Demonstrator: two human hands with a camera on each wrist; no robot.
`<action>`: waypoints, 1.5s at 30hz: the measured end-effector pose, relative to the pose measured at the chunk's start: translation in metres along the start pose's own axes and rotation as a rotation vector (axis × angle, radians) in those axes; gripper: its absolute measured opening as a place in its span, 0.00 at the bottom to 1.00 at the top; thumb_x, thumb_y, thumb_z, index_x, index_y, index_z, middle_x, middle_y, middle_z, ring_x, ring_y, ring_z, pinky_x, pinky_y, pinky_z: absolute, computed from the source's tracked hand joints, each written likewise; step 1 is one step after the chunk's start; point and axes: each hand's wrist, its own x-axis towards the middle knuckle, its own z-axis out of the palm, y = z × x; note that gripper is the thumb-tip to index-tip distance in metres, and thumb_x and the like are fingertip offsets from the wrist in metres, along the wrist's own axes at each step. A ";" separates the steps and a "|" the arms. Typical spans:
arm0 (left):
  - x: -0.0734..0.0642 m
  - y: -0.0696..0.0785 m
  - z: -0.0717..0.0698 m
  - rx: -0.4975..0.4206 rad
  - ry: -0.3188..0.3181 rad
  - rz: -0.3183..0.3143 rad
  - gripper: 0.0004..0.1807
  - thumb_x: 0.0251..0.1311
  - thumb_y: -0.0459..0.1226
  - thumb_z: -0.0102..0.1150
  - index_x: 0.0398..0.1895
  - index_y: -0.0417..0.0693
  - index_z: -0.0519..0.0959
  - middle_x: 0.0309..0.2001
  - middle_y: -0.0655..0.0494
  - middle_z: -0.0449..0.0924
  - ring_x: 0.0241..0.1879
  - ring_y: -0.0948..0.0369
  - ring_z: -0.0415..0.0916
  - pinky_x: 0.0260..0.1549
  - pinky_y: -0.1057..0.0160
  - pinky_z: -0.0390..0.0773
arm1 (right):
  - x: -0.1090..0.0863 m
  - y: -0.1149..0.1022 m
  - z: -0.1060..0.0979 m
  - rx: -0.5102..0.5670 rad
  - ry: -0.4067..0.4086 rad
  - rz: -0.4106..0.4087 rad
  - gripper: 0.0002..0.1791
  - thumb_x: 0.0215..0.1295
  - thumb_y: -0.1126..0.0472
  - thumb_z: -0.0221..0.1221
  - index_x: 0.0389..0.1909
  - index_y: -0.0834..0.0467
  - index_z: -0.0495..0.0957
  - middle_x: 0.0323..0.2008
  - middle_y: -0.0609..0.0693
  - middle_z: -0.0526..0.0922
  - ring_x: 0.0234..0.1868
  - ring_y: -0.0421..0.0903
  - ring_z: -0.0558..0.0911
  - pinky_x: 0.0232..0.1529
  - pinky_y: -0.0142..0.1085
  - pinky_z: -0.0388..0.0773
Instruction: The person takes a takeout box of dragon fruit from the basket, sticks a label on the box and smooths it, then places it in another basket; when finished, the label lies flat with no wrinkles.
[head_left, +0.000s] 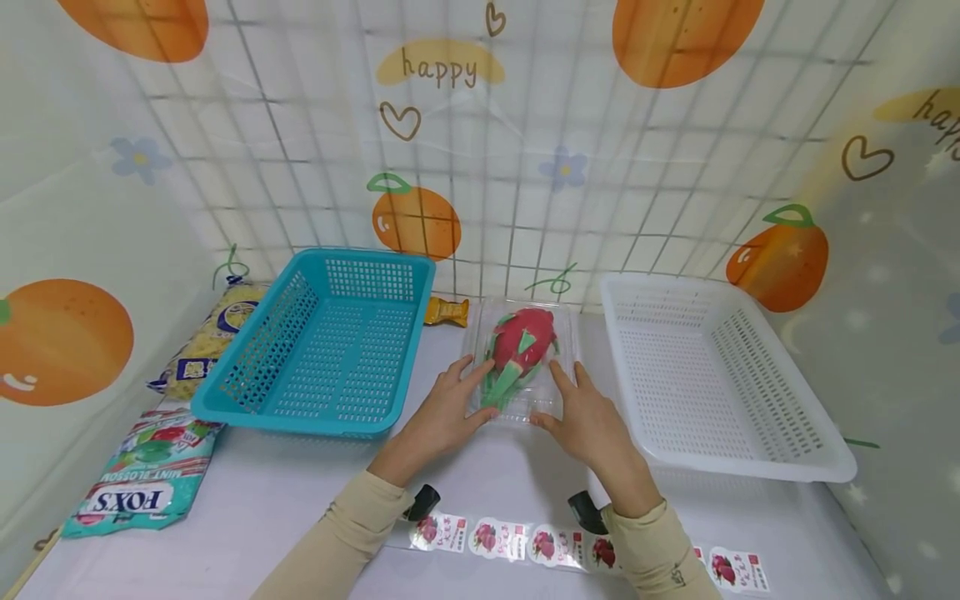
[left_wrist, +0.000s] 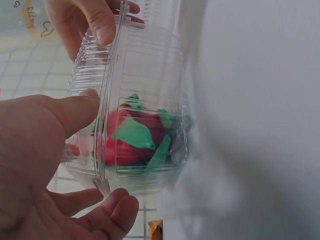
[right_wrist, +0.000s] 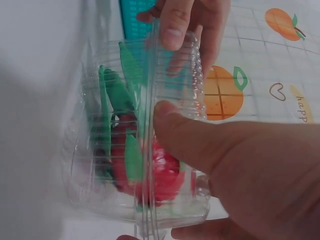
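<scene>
A clear plastic clamshell box (head_left: 546,396) lies on the table between the hands, its lid down. Inside it is a red dragon fruit (head_left: 523,340) with green scales. My left hand (head_left: 444,415) grips the box's left near corner, thumb on the front edge and fingers along the side. At the right near corner, my right hand (head_left: 592,421) holds it the same way. Both wrist views show the thumbs on the box's rim (left_wrist: 104,135), with other fingers about its edge; some fingertips are hidden behind the plastic.
A teal basket (head_left: 307,425) stands left of the box, a white basket (head_left: 742,471) right. A strip of dragon fruit stickers (head_left: 498,540) lies in front, partly under the right forearm. Snack bags (head_left: 146,475) lie far left; a small orange packet (head_left: 447,312) sits behind.
</scene>
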 end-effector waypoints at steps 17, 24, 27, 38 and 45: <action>-0.021 -0.006 -0.008 -0.005 0.061 -0.019 0.42 0.64 0.45 0.69 0.79 0.52 0.62 0.75 0.40 0.61 0.69 0.43 0.68 0.63 0.42 0.76 | -0.009 -0.011 -0.006 -0.086 0.101 -0.022 0.51 0.55 0.44 0.75 0.76 0.59 0.64 0.73 0.73 0.64 0.63 0.75 0.74 0.52 0.63 0.81; -0.037 -0.013 -0.010 0.005 0.062 -0.023 0.39 0.64 0.44 0.69 0.76 0.47 0.65 0.74 0.41 0.62 0.67 0.44 0.69 0.63 0.44 0.76 | -0.014 -0.021 -0.010 -0.046 0.158 -0.082 0.48 0.55 0.47 0.76 0.73 0.59 0.68 0.72 0.69 0.68 0.65 0.72 0.74 0.53 0.63 0.81; -0.043 -0.015 -0.012 0.006 0.039 -0.034 0.39 0.64 0.44 0.69 0.76 0.47 0.65 0.74 0.42 0.63 0.68 0.43 0.67 0.65 0.43 0.74 | -0.014 -0.024 -0.010 -0.010 0.192 -0.128 0.46 0.54 0.49 0.77 0.72 0.60 0.70 0.71 0.67 0.70 0.65 0.69 0.75 0.57 0.60 0.80; -0.059 -0.018 -0.022 0.031 -0.057 0.013 0.35 0.66 0.44 0.67 0.75 0.50 0.68 0.70 0.47 0.70 0.67 0.50 0.68 0.65 0.50 0.76 | -0.016 -0.038 -0.003 0.128 0.267 -0.273 0.36 0.51 0.58 0.79 0.63 0.60 0.80 0.63 0.56 0.80 0.65 0.57 0.78 0.60 0.51 0.81; -0.071 -0.030 -0.027 0.025 -0.109 0.087 0.30 0.66 0.40 0.67 0.70 0.43 0.72 0.63 0.45 0.75 0.63 0.49 0.73 0.62 0.48 0.77 | -0.019 -0.047 0.003 0.174 0.273 -0.344 0.30 0.50 0.60 0.78 0.56 0.58 0.84 0.56 0.52 0.85 0.59 0.52 0.83 0.55 0.44 0.84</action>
